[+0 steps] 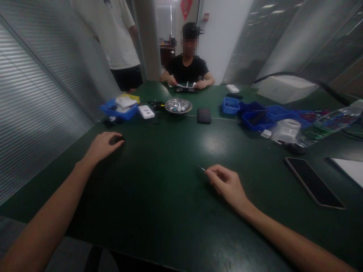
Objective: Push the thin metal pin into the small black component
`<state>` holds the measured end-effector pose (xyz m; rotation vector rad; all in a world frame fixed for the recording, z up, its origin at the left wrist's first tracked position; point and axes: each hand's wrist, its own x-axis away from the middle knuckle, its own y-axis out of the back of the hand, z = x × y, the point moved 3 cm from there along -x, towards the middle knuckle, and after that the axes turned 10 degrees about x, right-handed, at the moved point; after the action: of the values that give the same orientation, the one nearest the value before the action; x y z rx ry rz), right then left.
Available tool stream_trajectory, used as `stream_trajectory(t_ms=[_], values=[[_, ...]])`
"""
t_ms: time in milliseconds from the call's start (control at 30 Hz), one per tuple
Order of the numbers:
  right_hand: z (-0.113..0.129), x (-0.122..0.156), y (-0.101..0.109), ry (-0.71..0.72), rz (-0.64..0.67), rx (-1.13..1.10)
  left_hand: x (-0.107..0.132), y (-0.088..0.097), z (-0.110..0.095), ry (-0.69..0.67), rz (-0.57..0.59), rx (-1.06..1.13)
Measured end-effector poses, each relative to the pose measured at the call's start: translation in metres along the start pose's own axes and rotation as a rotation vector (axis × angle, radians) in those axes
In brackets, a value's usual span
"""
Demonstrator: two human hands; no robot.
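Note:
My left hand is at the left side of the green table, thumb and fingers curved towards each other. A small dark object shows between their tips; its kind is too dim to make out. Nearer the middle, my right hand pinches a thin rod between thumb and fingertips. The rod has a bright shaft and a darker tip pointing away to the left; the rest of it is hidden in the hand. A dark square pad lies beyond both hands.
A metal bowl with small items stands ahead, left of it a white device and a blue basket. Rightward are blue bins, a plastic bottle and a phone. One person sits opposite; another stands at left.

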<state>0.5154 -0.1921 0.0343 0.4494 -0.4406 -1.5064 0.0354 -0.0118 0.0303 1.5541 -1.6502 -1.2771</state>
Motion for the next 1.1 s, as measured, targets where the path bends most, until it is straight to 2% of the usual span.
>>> stream_trajectory(t_ms=[133, 267, 367, 433, 533, 667, 833, 933, 1100], values=[[-0.001, 0.002, 0.0, 0.007, 0.006, -0.006, 0.005, 0.009, 0.007, 0.081, -0.073, -0.097], [-0.004, 0.002, -0.002, 0.004, 0.002, -0.01, 0.005, 0.012, 0.029, 0.176, -0.131, -0.06], [-0.007, 0.001, -0.003, -0.001, -0.005, -0.016, 0.003, 0.01, 0.046, 0.296, -0.122, -0.053], [-0.007, 0.001, -0.003, 0.001, 0.0, -0.016, 0.002, 0.009, 0.05, 0.309, -0.097, -0.091], [-0.006, 0.001, -0.002, 0.006, 0.011, -0.012, 0.003, 0.01, 0.044, 0.275, -0.136, -0.07], [-0.004, 0.001, -0.001, 0.008, 0.01, -0.013, 0.006, 0.012, 0.026, 0.269, -0.219, 0.115], [-0.004, 0.0, -0.002, 0.015, 0.011, -0.014, 0.007, 0.01, 0.014, 0.318, -0.19, 0.267], [-0.004, -0.001, -0.004, 0.015, 0.005, -0.016, 0.006, 0.005, 0.014, 0.306, -0.145, 0.261], [-0.004, -0.003, -0.005, 0.023, 0.006, -0.022, 0.002, -0.005, 0.014, 0.255, -0.204, 0.207]])
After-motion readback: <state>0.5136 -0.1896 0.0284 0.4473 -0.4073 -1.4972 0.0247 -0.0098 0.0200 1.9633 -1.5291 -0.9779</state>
